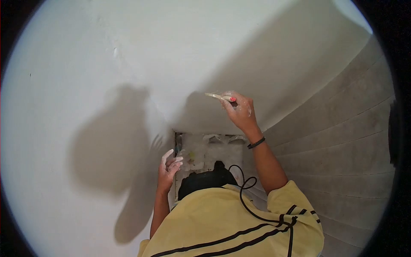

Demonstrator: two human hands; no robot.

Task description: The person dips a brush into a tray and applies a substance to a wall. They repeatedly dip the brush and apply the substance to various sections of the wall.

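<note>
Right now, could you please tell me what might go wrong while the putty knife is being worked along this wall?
The right hand, smeared with white filler, grips the putty knife, so the tool may slip. The spattered platform below sits beside stairs; a misstep there could mean a fall. The loose black cable at the chest might snag.

Against the wall [128, 64] a scraper [215, 96], stairs [342, 128] to its right
</note>
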